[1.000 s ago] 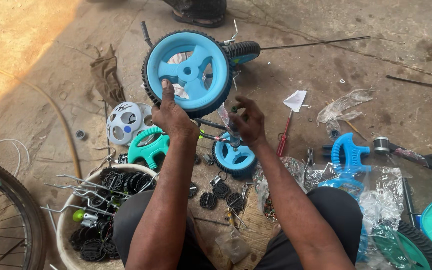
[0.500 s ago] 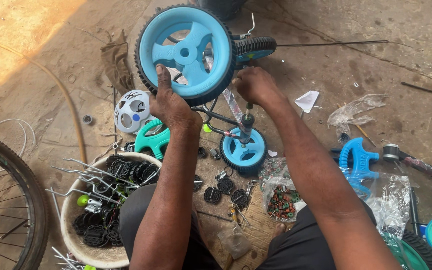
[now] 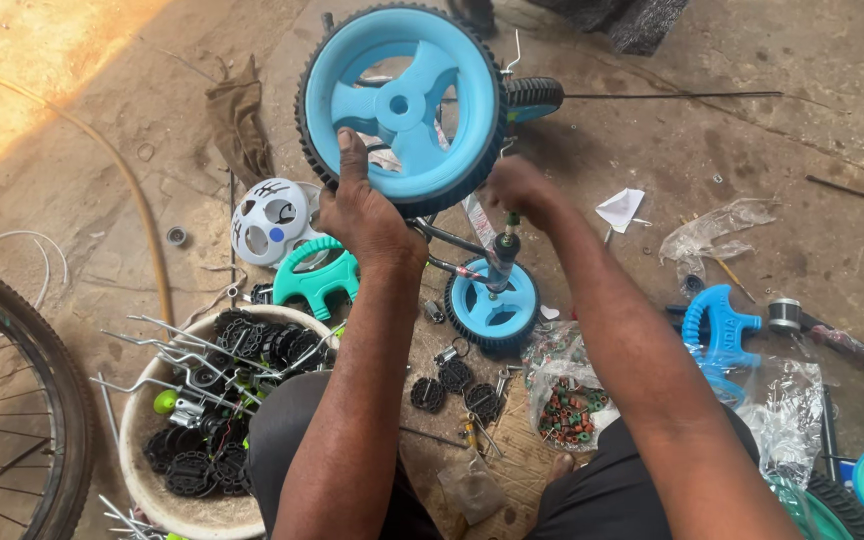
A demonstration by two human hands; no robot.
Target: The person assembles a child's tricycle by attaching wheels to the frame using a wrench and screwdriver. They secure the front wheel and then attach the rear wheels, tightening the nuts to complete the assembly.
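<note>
A small bicycle lies in front of me with its large blue plastic wheel (image 3: 402, 105) raised. My left hand (image 3: 362, 215) grips the black tyre at the wheel's lower left edge, thumb up along the rim. My right hand (image 3: 522, 190) is closed at the wheel's lower right, on the frame near the axle; what it holds is hidden. Below it, a small blue training wheel (image 3: 492, 305) sits on a metal stem (image 3: 505, 250).
A white tub (image 3: 167, 500) of black parts and metal brackets stands at my left knee. Nearby lie a teal plastic piece (image 3: 317, 280), a white patterned cover (image 3: 267, 220), a bag of coloured beads (image 3: 567, 405), a blue plastic part (image 3: 717, 325) and a large spoked wheel (image 3: 22, 400).
The view has drawn closer to the blue wheel. My right hand rose from the small training wheel to the big wheel's lower right side. The left hand kept its hold on the tyre.
</note>
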